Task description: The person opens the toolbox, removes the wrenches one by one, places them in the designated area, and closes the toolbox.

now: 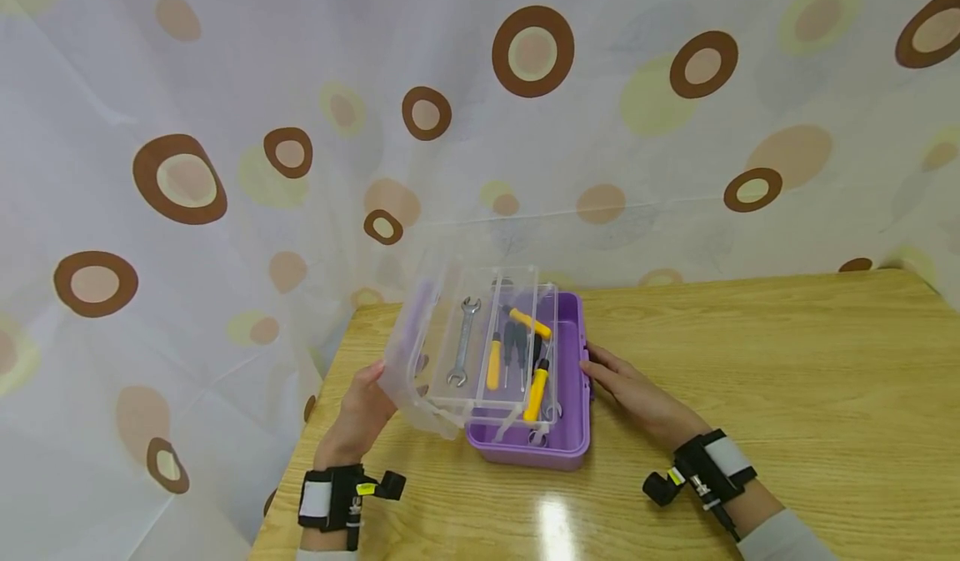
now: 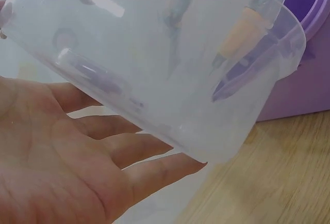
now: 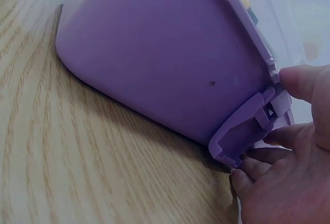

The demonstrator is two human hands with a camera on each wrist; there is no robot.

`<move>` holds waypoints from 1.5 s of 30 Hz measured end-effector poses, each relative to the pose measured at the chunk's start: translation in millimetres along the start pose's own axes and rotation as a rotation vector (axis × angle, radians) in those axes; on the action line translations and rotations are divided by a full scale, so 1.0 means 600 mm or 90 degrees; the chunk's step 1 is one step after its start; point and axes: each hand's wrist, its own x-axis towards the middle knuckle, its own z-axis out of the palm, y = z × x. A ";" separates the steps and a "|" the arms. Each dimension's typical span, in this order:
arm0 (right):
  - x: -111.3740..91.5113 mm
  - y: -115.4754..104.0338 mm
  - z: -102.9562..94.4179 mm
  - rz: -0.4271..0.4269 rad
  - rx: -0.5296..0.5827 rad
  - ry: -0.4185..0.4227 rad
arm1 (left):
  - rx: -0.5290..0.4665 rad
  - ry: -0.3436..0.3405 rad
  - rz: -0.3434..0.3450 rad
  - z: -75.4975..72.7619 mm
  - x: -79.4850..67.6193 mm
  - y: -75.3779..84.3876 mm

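Note:
A purple toolbox [image 1: 531, 458] stands on the table with its clear lid [image 1: 411, 407] swung up and tilted left. My left hand [image 1: 360, 418] touches the lid's left side; in the left wrist view the fingers [image 2: 154, 177] lie nearly straight against the plastic. At the toolbox's right side, my right hand [image 1: 637, 394] holds the edge, thumb at the rim and fingers around the purple latch [image 3: 242, 126]. A clear tray [image 1: 442, 396] carries a double-ended wrench [image 1: 464, 340]. Yellow-handled screwdrivers [image 1: 537, 390] and dark-handled screwdrivers [image 1: 509, 344] show through clear plastic; their exact level is unclear.
The wooden table [image 1: 750, 361] extends to the right of the toolbox. A patterned white curtain [image 1: 465, 161] hangs behind the table and down its left side. More wrench ends [image 1: 537, 438] show near the toolbox's front wall.

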 end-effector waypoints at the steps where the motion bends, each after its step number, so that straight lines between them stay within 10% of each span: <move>1: 0.000 0.000 0.000 0.001 0.000 0.000 | 0.001 -0.003 0.001 -0.001 0.000 -0.001; 45: -0.001 0.000 -0.001 -0.001 0.003 -0.002 | -0.149 -0.066 0.021 -0.023 -0.011 0.009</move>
